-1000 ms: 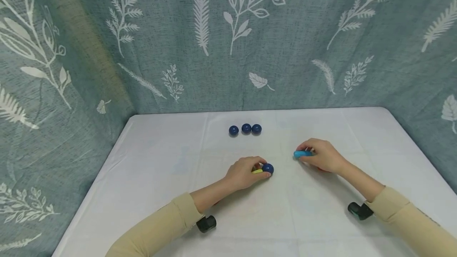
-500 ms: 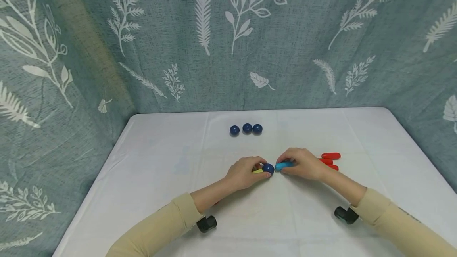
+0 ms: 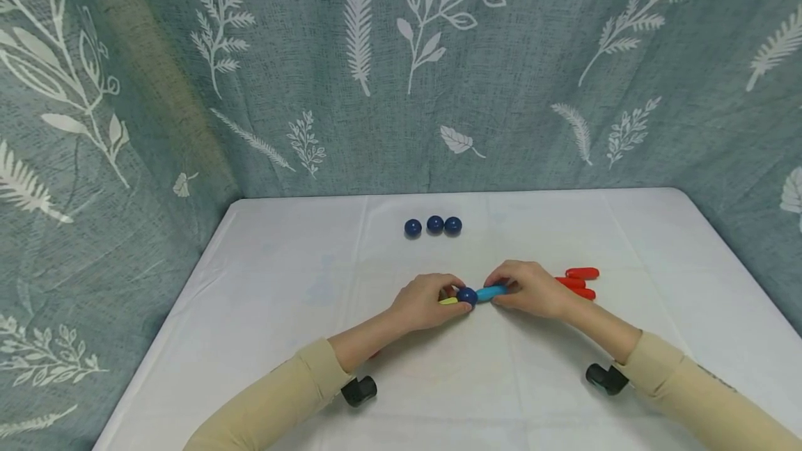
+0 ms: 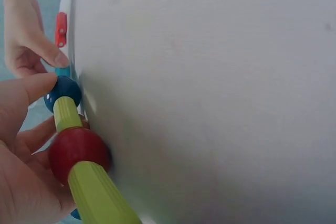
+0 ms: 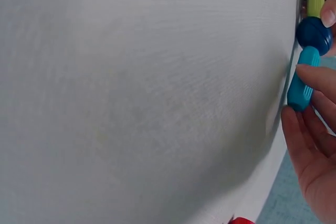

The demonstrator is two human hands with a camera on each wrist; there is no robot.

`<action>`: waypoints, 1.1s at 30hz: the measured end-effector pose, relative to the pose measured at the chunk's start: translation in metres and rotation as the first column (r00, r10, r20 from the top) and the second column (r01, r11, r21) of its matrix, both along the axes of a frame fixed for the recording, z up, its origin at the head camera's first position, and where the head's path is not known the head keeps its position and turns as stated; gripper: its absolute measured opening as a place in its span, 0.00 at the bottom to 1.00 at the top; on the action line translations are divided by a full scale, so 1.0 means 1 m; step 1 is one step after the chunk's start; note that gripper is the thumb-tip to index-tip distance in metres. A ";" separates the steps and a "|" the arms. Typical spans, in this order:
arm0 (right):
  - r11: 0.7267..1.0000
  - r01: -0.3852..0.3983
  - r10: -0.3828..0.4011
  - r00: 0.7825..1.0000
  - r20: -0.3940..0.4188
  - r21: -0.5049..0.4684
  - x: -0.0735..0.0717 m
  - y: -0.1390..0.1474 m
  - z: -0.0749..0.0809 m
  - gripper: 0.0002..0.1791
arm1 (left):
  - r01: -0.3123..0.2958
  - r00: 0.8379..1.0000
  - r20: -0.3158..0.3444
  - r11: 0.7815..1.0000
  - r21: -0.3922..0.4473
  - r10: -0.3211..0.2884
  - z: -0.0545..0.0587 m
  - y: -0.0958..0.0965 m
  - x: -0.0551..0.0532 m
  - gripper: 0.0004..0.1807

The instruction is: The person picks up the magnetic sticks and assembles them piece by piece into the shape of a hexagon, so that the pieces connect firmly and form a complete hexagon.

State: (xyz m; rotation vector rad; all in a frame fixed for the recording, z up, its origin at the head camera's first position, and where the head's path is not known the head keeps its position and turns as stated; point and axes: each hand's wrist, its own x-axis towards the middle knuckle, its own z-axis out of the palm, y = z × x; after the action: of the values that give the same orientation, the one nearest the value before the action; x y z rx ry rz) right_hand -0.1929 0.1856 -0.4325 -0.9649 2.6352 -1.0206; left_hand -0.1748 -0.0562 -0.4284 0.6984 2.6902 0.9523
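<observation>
My left hand (image 3: 421, 303) pinches a dark blue toy ball (image 3: 466, 296) between thumb and fingers. A yellow-green ribbed rod (image 4: 67, 113) joins that ball to a red ball (image 4: 79, 150). From the red ball a second yellow-green rod (image 4: 100, 195) runs on past the bottom of the left wrist view. Thumb and fingers of my right hand (image 3: 529, 289) hold a light blue rod (image 5: 303, 85) near its outer end. Its other end touches the dark blue ball, in line with the first yellow-green rod. Most of the red ball's chain is hidden under my left hand in the head view.
Three loose dark blue balls (image 3: 435, 225) lie towards the back of the white-covered table (image 3: 301, 256). Several red rods (image 3: 583, 273) lie just right of my right hand. A leaf-patterned curtain (image 3: 401, 138) hangs behind the table.
My right hand has moved left with the light blue rod, and its end now meets the dark blue ball. The red rods have come into sight. My left hand has barely moved.
</observation>
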 end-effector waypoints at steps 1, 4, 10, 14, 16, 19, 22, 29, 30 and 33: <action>1.000 -0.004 0.004 1.000 0.006 -0.007 0.000 0.000 0.000 0.12 | 0.001 1.000 -0.001 1.000 -0.008 -0.001 0.001 0.000 0.000 0.19; 1.000 -0.006 0.007 1.000 0.014 -0.023 0.001 0.000 -0.001 0.12 | 0.001 1.000 -0.013 0.999 -0.033 -0.001 0.004 0.003 0.000 0.20; 0.999 0.008 -0.007 1.000 0.019 -0.038 0.002 -0.004 -0.002 0.11 | -0.006 0.999 -0.045 0.999 -0.046 0.004 0.007 0.015 0.000 0.18; 0.999 0.023 -0.021 0.999 0.035 -0.035 0.004 -0.006 -0.001 0.11 | -0.023 0.998 -0.052 0.998 -0.059 0.020 0.006 0.020 0.000 0.13; 0.999 0.024 -0.022 0.999 0.042 -0.039 0.004 -0.006 -0.001 0.12 | -0.028 0.998 -0.059 0.997 -0.067 0.024 0.004 0.021 0.000 0.12; 0.999 0.023 -0.021 0.999 0.048 -0.044 0.005 -0.005 -0.001 0.12 | -0.032 0.997 -0.079 0.996 -0.078 0.025 0.003 0.022 0.000 0.10; 0.999 0.024 -0.021 0.999 0.046 -0.049 0.005 -0.002 -0.001 0.12 | -0.028 0.995 -0.094 0.996 -0.083 0.020 0.001 0.021 0.000 0.10; 0.998 0.021 -0.019 0.999 0.027 -0.056 0.004 0.000 -0.003 0.11 | -0.028 0.995 -0.093 0.996 -0.083 0.020 0.000 0.021 -0.001 0.10; 0.998 0.021 -0.019 0.999 0.027 -0.057 0.004 0.000 -0.003 0.11 | -0.027 0.995 -0.094 0.996 -0.081 0.019 0.000 0.021 -0.001 0.10; 0.998 0.020 -0.018 0.999 0.029 -0.060 0.004 0.000 -0.002 0.11 | -0.029 0.996 -0.087 0.996 -0.079 0.022 0.000 0.021 -0.001 0.10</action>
State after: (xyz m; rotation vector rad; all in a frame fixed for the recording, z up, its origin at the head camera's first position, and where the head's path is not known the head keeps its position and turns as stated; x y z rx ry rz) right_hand -0.1887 0.1852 -0.4349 -0.9321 2.6090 -1.1162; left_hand -0.1760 -0.0355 -0.4287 0.7057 2.8014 0.8333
